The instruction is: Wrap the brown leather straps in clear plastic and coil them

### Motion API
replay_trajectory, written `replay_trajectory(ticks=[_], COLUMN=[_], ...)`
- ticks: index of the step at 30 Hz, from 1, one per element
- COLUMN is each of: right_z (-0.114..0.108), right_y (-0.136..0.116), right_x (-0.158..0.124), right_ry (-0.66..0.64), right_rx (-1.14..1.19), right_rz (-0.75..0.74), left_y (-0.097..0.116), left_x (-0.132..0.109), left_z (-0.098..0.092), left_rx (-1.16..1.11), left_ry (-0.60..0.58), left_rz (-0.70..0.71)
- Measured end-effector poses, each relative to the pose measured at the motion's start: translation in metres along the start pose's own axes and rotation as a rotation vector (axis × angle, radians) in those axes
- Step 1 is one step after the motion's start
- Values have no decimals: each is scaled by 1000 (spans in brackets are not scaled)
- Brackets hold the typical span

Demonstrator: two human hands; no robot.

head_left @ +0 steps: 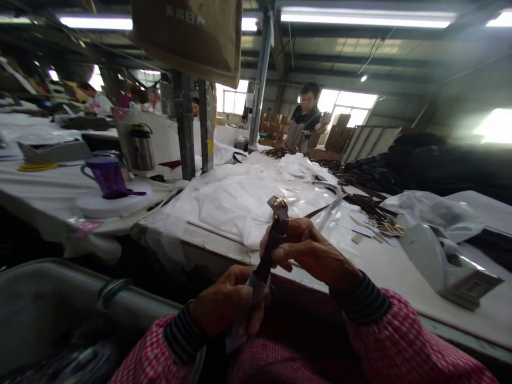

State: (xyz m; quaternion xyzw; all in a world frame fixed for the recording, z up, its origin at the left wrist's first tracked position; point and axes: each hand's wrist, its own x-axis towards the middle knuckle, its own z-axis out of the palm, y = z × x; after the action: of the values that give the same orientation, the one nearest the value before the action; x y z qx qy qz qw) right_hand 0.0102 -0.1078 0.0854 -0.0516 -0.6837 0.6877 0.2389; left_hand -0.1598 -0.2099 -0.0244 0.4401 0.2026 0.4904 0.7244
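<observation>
A dark brown strap (265,263), flat and leathery, runs between the fingers, looped at its top through a shiny, rounded gold buckle (280,205); a filmy whitish wrapper (260,287) covers its lower part. The left hand (226,298) has its thumb and fingers pinched on the wrapped part. The right hand (310,248) grips the strap higher up, thumb and fingertips drawn narrow around it. The strap slants up and to the right from the left fingers, its buckle end jutting above the right fingertips, in front of the table's near edge.

Beyond lie crumpled, glossy plastic sheets (228,200) on a pale table (404,285). To the right are a tangle of dark straps (370,205) and an angular grey tape dispenser (452,266); a smooth-rimmed tub (52,272) stands at lower left.
</observation>
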Motion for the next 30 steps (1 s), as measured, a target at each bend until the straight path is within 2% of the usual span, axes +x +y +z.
replay_trajectory(ticks=[2,5,9,12,15,20,27,30], right_z=[3,11,15,8,0,-2,-9,-6], right_y=[0,3,10,16,18,11,-4,-4], right_x=[-4,-13,-23,-21,-13,-6,-9,-8], right_ry=[4,71,143,185,284,378,192,148], right_rx=[-33,-67,-49,-10,105,174,-121,-186], right_rz=[39,85,92,79,65,107,1,20], left_y=[1,9,20,21,18,16,22,25], left_x=[3,7,6,5,5,3,1,4], left_z=[4,14,20,20,20,19,14,20], left_rx=[10,84,328,510,579,373,109,109], left_ry=[42,170,353,421,416,361,98,121], left_rz=[24,70,160,180,127,128,-41,-5])
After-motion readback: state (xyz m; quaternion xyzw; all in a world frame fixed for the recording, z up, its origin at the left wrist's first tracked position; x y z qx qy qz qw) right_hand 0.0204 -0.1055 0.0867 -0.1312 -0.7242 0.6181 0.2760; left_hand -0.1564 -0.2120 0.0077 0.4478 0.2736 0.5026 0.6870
